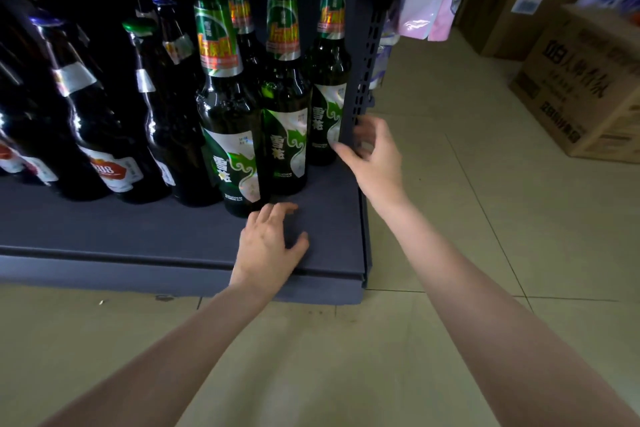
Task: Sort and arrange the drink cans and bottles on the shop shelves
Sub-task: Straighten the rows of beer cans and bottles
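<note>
Green glass beer bottles (pixel 230 121) with silver-and-green labels stand upright near the right end of the dark grey shelf (pixel 138 229). Your left hand (pixel 268 246) lies nearest the front one, just below its base, grip apart. Your right hand (pixel 372 156), loosely spread and empty, sits at the shelf's right edge by the rearmost bottle (pixel 327 80).

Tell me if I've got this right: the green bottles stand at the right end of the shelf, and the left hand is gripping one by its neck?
Not quite. The green bottles do stand at the right end of the shelf, but the left hand grips nothing: it rests open on the shelf by the base of the front bottle, fingers loosely spread. The head view shows it.
</note>
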Demonstrator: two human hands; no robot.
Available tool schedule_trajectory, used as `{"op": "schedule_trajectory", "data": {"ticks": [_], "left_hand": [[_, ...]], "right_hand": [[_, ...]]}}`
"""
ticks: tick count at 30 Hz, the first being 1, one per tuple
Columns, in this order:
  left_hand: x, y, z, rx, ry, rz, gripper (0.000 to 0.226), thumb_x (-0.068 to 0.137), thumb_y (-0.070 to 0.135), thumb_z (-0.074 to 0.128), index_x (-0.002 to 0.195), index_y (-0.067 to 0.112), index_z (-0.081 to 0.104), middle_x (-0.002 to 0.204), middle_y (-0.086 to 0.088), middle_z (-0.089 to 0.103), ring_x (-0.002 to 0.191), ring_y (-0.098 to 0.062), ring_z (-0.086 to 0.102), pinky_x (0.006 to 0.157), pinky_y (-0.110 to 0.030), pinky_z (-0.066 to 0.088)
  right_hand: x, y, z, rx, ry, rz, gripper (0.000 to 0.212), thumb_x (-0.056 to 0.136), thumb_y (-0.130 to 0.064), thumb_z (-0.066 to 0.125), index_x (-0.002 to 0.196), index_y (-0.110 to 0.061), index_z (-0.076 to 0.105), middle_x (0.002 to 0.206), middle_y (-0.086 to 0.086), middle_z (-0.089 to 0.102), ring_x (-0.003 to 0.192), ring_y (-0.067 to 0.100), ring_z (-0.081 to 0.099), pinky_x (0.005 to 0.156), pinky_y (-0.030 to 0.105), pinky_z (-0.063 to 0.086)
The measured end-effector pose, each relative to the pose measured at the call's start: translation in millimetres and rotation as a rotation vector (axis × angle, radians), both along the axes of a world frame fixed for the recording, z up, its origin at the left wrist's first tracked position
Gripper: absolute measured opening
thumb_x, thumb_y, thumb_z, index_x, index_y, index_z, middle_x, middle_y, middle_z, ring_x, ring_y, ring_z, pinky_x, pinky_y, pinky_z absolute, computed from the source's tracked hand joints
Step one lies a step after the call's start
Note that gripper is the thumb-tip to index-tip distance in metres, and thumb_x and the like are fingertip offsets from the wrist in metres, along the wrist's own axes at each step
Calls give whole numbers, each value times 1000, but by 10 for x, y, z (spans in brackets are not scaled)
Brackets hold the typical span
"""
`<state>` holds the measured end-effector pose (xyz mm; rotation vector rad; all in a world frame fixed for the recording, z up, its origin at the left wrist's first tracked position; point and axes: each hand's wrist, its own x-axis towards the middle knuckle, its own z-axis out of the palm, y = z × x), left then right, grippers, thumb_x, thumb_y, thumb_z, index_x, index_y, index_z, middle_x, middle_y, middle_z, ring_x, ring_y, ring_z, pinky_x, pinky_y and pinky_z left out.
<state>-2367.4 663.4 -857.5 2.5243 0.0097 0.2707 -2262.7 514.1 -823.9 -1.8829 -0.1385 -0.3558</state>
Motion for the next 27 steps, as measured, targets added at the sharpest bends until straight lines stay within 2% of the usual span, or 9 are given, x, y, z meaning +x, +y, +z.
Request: {"op": "schedule_trajectory", "data": {"ticks": [3,6,7,10,11,16,19,23,27], "left_hand": [[-118,243,17,-187,-109,174,34,80,15,68,111,6,56,107,-8,60,104,-27,51,86,-26,34],[-137,366,62,-260,-135,257,34,80,16,69,107,4,52,102,-2,54,100,-24,51,81,-25,35],[-129,386,85,-283,-137,267,34,80,17,69,106,4,51,101,-1,51,99,-23,52,79,-26,37],[-111,467,83,-325,-106,232,33,81,18,70,103,6,49,100,2,47,92,-19,53,75,-24,37],[-104,500,58,-324,-97,219,33,81,18,70,103,6,49,100,1,46,91,-19,53,75,-24,37],[-108,525,21,-399,-85,245,37,80,24,70,103,7,47,101,-2,50,88,-14,50,75,-20,35],[-82,509,35,-437,-81,263,37,79,28,71,98,13,43,100,-2,52,87,-13,50,75,-20,35],[-86,509,-2,-416,-95,272,38,78,30,72,97,14,43,99,-1,52,89,-14,50,76,-20,36],[-75,501,-11,-413,-101,275,39,77,28,73,97,13,44,99,-3,52,91,-16,51,78,-22,38]], "right_hand": [[-230,177,104,-2,17,150,63,78,-19,75,132,-11,44,124,3,54,115,13,52,100,29,45],[-272,447,120,-96,89,219,74,76,-26,77,137,-12,38,136,4,49,124,16,47,104,30,40],[-266,494,120,-46,98,192,69,76,-26,76,134,-12,41,133,4,51,122,17,49,103,30,41],[-224,427,155,309,94,17,42,82,-20,71,118,-12,52,110,0,60,107,16,57,93,22,46],[-168,358,129,344,96,-41,40,83,-19,70,118,-12,52,107,-2,60,105,16,58,92,23,45],[200,216,-142,-16,249,-51,72,77,-15,75,140,-16,39,134,4,54,123,23,50,105,40,40],[348,287,-153,-97,226,-87,66,75,-17,77,134,-16,46,126,6,60,118,23,55,98,32,44],[410,350,-162,-94,184,-129,60,73,-17,79,127,-14,53,119,5,64,111,20,59,91,24,43],[482,392,-181,-100,168,-136,61,72,-15,79,127,-11,54,120,6,65,112,22,59,97,29,45]]}}
